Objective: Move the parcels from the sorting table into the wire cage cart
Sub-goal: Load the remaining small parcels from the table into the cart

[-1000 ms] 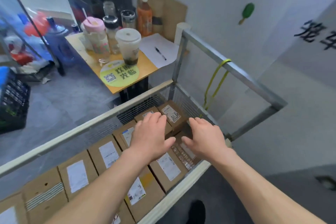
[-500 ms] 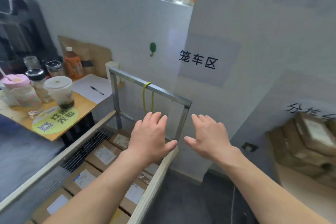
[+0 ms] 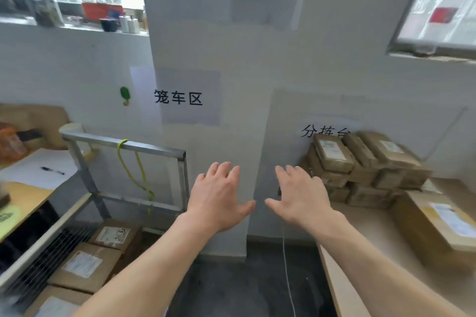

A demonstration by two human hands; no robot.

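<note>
Far to the left of both hands, a desk (image 3: 24,202) is carrying a sheet of paper (image 3: 31,172), and a pen (image 3: 52,170) is lying on it. Nearer, but still left of the left hand, the cage cart (image 3: 144,147) is standing with its metal top rail a little above fingertip height. A yellow strap (image 3: 134,167) is hanging looped over that rail. Below and to the left of the left forearm, several boxes (image 3: 83,264) are already lying inside the cart with their labels facing up, beside its mesh side.

The left hand (image 3: 219,197) is hovering in the air, palm down, with its fingers straight and slightly spread and its thumb pointing right. It is holding nothing. Above it, a wall sign (image 3: 177,97) is showing black characters.

The right hand (image 3: 301,197) is hovering just beside the left one. The two thumbs are near each other but apart, and this hand's fingers are also straight and holding nothing.

Just right of its fingertips, a stack of parcels (image 3: 360,162) is sitting against the wall on the table (image 3: 373,216), blurred but showing pale labels. Further right of the right forearm, a large parcel (image 3: 435,229) is lying flat on the same table, label up.
</note>
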